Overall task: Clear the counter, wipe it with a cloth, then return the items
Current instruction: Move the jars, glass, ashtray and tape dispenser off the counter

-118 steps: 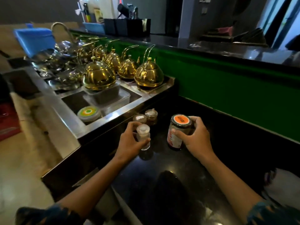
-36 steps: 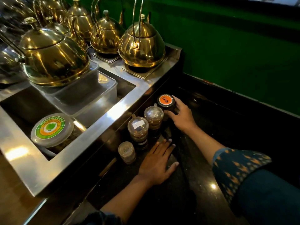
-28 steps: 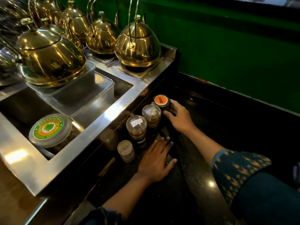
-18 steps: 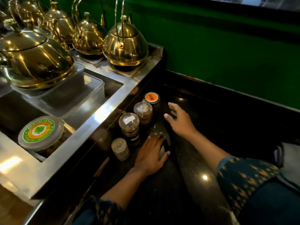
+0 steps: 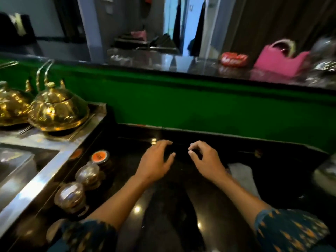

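Note:
Along the left side of the black counter (image 5: 163, 206), against the steel unit, stand an orange-lidded jar (image 5: 100, 157) and two clear-lidded jars (image 5: 87, 175) (image 5: 70, 196) in a row. My left hand (image 5: 156, 160) hovers over the middle of the counter, fingers spread and empty. Just right of it is my right hand (image 5: 203, 159), fingers loosely curled and holding nothing. A white cloth (image 5: 241, 175) lies on the counter behind my right forearm. The picture is blurred by motion.
Brass kettles (image 5: 56, 110) stand on the steel unit (image 5: 45, 179) at left. A green wall panel (image 5: 200, 106) backs the counter, with a dark upper shelf carrying a pink bag (image 5: 280, 60) and a red item (image 5: 234, 59). A pale object (image 5: 325, 173) sits at the right edge.
My right hand has let go of the orange-lidded jar and moved right. My left hand lifted off the counter and moved to the middle. The view swung up and right.

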